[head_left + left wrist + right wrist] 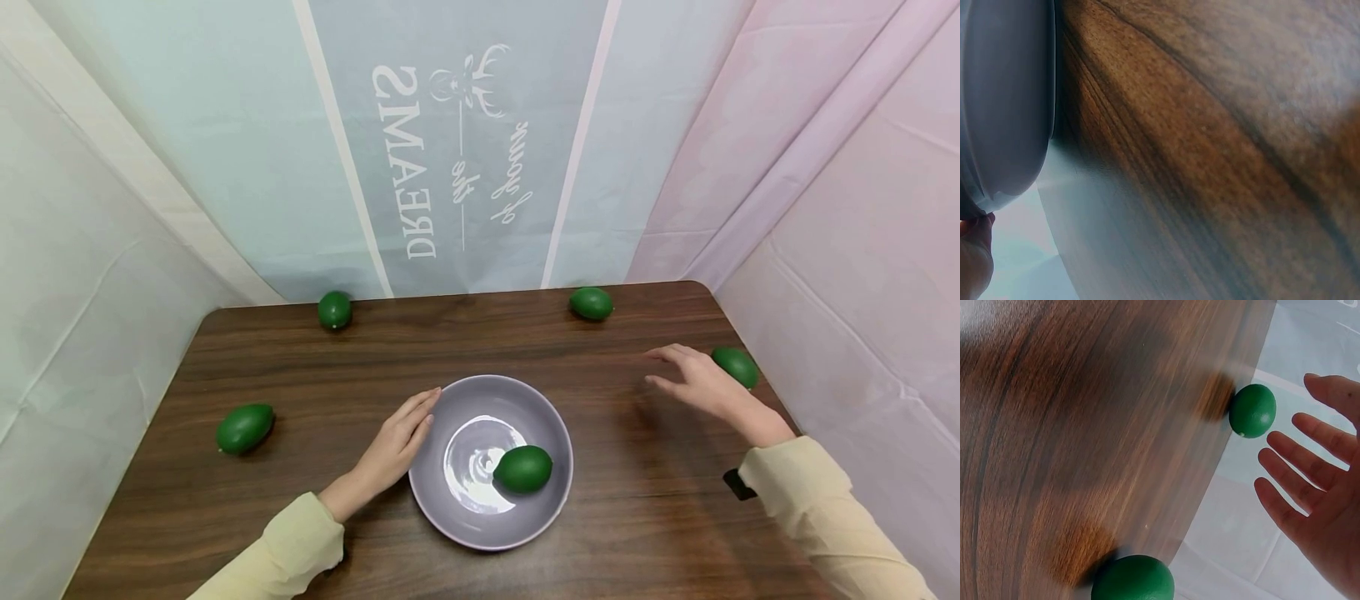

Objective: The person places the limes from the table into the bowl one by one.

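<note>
A grey-purple bowl (457, 517) sits on the brown wooden table, with one green lime (523, 469) lying inside it. My left hand (393, 446) rests its fingers on the bowl's left rim; in the left wrist view a fingertip (979, 244) meets the edge of the bowl (1007, 94). Over the table to the right, my right hand (701, 382) is held with spread fingers and nothing in it. Nearest to it is a lime (736, 367) by the right table edge. The right wrist view shows the spread hand (1329, 475) and two limes, one farther off (1252, 411), one close (1133, 581).
Another lime (591, 303) lies at the back right, one (334, 310) at the back left and one (245, 428) on the left side. Pale cloth walls (480, 275) with mirrored lettering enclose the table (480, 342) at the back and sides.
</note>
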`<state>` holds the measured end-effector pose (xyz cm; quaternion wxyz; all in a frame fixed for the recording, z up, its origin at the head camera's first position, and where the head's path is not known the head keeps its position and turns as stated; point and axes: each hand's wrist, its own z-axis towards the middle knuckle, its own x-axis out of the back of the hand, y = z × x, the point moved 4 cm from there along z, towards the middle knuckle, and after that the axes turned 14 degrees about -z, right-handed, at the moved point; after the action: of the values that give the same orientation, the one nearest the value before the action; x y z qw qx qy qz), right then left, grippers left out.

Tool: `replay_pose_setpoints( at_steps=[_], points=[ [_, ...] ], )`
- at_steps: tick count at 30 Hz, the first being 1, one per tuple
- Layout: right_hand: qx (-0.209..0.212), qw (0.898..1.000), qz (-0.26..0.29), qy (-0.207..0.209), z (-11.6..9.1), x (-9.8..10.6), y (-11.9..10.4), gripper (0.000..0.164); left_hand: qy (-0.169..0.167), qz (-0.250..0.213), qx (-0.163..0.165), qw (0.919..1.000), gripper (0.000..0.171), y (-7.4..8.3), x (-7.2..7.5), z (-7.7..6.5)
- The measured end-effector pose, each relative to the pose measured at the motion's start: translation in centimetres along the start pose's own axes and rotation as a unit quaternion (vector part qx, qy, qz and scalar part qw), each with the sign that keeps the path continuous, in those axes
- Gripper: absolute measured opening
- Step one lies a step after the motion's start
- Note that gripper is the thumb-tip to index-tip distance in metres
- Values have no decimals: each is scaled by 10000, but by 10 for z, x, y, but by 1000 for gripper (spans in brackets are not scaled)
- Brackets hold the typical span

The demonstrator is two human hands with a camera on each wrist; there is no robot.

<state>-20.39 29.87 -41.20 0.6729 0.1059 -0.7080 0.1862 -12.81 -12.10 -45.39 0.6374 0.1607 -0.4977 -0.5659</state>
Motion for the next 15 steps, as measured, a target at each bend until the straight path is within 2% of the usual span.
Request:
replay_pose_setpoints(
  at_steps=[15],
  points=[
    [-345,9993,68,-79,-3,5,20,45,-48,3,103,9999,36,1,1,2]
  ],
)
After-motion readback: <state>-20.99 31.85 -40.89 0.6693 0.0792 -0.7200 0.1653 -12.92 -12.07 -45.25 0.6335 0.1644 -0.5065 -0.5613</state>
